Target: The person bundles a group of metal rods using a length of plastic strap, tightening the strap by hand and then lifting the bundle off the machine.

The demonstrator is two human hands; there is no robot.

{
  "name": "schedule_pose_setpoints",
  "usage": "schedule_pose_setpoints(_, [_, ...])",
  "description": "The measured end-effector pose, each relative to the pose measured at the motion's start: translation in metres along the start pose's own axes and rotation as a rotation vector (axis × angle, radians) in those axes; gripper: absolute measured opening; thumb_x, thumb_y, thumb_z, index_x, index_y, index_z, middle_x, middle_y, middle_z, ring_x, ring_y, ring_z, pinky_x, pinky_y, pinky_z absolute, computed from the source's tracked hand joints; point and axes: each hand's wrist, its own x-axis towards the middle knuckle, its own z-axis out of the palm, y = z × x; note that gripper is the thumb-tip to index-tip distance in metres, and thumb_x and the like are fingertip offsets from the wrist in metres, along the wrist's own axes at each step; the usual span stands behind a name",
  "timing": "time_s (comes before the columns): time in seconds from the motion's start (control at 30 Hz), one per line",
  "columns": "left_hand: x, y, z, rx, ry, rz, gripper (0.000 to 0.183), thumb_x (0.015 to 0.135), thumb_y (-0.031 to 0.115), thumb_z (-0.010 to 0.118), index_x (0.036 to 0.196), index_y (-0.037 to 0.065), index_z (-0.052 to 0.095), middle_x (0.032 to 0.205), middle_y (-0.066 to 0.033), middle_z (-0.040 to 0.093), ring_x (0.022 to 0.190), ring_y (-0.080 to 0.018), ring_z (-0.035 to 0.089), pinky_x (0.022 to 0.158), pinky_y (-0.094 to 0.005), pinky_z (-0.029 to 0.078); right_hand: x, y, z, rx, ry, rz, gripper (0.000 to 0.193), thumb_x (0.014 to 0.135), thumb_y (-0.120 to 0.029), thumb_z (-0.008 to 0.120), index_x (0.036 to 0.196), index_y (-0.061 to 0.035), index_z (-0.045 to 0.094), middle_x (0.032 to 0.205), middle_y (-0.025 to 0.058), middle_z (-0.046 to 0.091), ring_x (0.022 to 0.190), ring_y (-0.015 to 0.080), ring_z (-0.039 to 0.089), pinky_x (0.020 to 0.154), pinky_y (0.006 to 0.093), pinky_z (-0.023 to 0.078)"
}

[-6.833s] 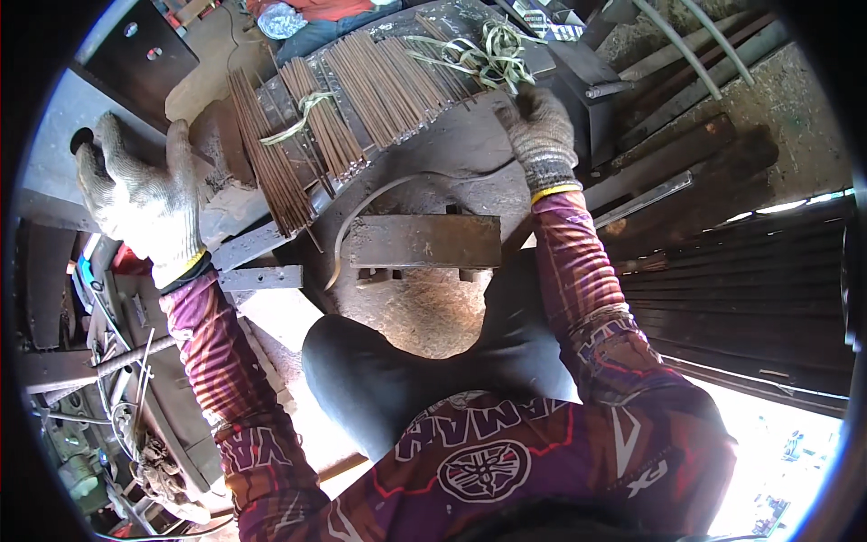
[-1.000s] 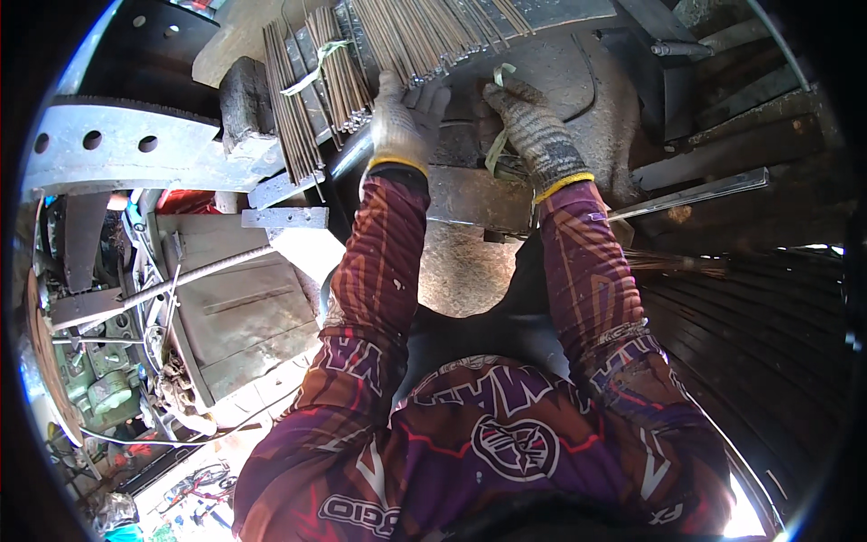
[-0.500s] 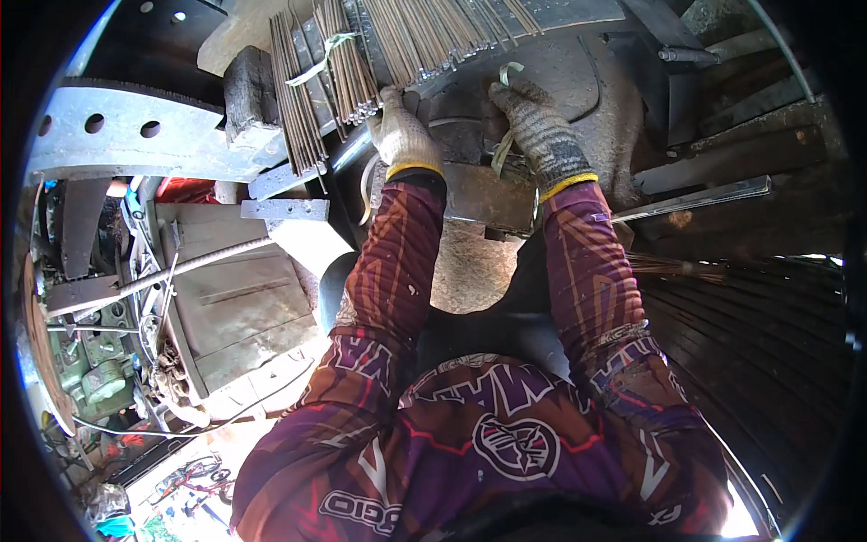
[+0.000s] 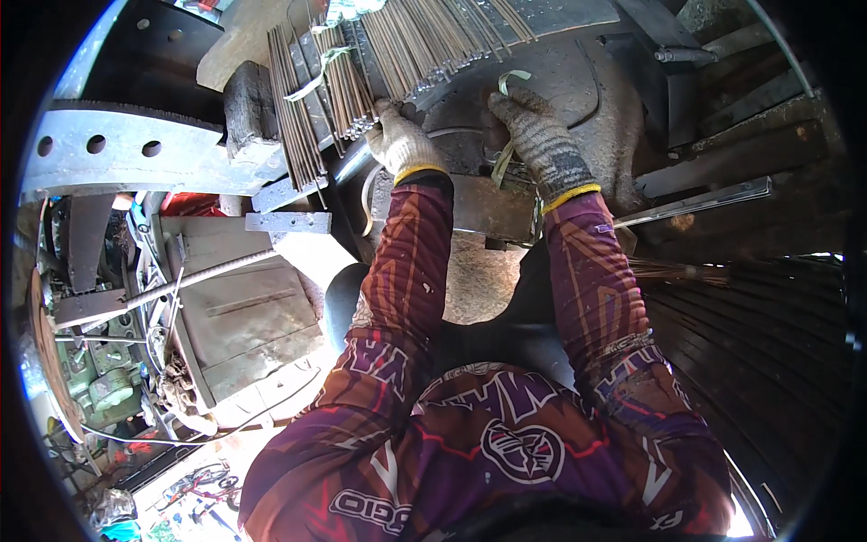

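Observation:
Both my hands wear knitted work gloves with yellow cuffs. My left hand [image 4: 404, 144] is curled beside the lower ends of a bundle of thin metal rods [image 4: 349, 90]. Whatever its fingers hold is hidden. Around that bundle runs a pale green strip [image 4: 312, 84]. To the right, my right hand [image 4: 540, 144] is closed on another green strip [image 4: 503, 164], whose ends stick out above and below the glove. More thin rods [image 4: 433, 41] lie side by side beyond my hands, and a narrower group [image 4: 296, 117] lies on the left.
A dark block [image 4: 250, 104] stands left of the rods, by a metal plate with round holes [image 4: 117, 144]. Below it, a ribbed bar [image 4: 203, 275] crosses above a brown panel [image 4: 253, 307]. A shiny metal bar [image 4: 700, 200] sticks out on the right. Machine parts [image 4: 108, 384] crowd the far left.
My left hand has shifted slightly down and right in the picture, near the rod ends. The right hand still grips its green strip, almost unmoved. The view has tilted a little.

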Motion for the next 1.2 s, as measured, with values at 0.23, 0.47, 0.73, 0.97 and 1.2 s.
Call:
schedule_pose_setpoints(0.23, [0.002, -0.003, -0.005, 0.049, 0.029, 0.021, 0.017, 0.098, 0.024, 0.067, 0.107, 0.011, 0.061, 0.086, -0.0058, 0.068, 0.070, -0.0173, 0.066, 0.060, -0.0346, 0.054, -0.003, -0.006, 0.003, 0.027, 0.007, 0.059, 0.050, 0.095, -0.038, 0.070, 0.132, -0.0038, 0.064, 0.099, 0.0084, 0.070, 0.087, 0.0163, 0.063, 0.081, 0.0329, 0.052])
schedule_pose_setpoints(0.47, [0.015, -0.007, -0.008, -0.060, 0.047, -0.004, 0.012, 0.099, 0.021, 0.066, 0.106, 0.013, 0.061, 0.077, -0.0024, 0.065, 0.064, -0.0160, 0.062, 0.058, -0.0325, 0.053, -0.002, -0.003, 0.006, 0.058, 0.012, 0.083, 0.033, 0.095, -0.024, 0.072, 0.122, -0.0051, 0.069, 0.098, 0.0058, 0.073, 0.081, 0.0131, 0.067, 0.071, 0.0279, 0.056])
schedule_pose_setpoints(0.73, [0.002, 0.007, 0.002, -0.027, -0.066, -0.209, 0.015, 0.098, 0.025, 0.063, 0.103, 0.011, 0.062, 0.092, -0.0051, 0.066, 0.079, -0.0195, 0.066, 0.067, -0.0343, 0.056, 0.000, -0.003, 0.008, 0.034, 0.028, 0.025, 0.033, 0.095, -0.024, 0.072, 0.122, -0.0040, 0.069, 0.099, 0.0050, 0.073, 0.083, 0.0126, 0.067, 0.072, 0.0275, 0.055])
schedule_pose_setpoints(0.97, [-0.007, 0.018, -0.006, -0.065, -0.208, -0.333, 0.045, 0.103, 0.047, 0.054, 0.118, 0.004, 0.058, 0.106, -0.0106, 0.065, 0.094, -0.0267, 0.066, 0.083, -0.0424, 0.057, 0.003, 0.004, 0.005, 0.053, -0.026, 0.054, 0.054, 0.093, -0.036, 0.072, 0.133, -0.0002, 0.062, 0.112, 0.0120, 0.070, 0.100, 0.0195, 0.063, 0.091, 0.0340, 0.050])
schedule_pose_setpoints(1.2, [0.005, 0.033, 0.003, 0.134, -0.161, -0.394, 0.045, 0.103, 0.046, 0.055, 0.124, 0.006, 0.057, 0.109, -0.0119, 0.066, 0.090, -0.0256, 0.068, 0.075, -0.0410, 0.058, -0.033, -0.035, 0.016, -0.047, 0.053, 0.101, 0.051, 0.093, -0.035, 0.073, 0.130, -0.0014, 0.064, 0.108, 0.0098, 0.071, 0.097, 0.0190, 0.064, 0.090, 0.0341, 0.050])
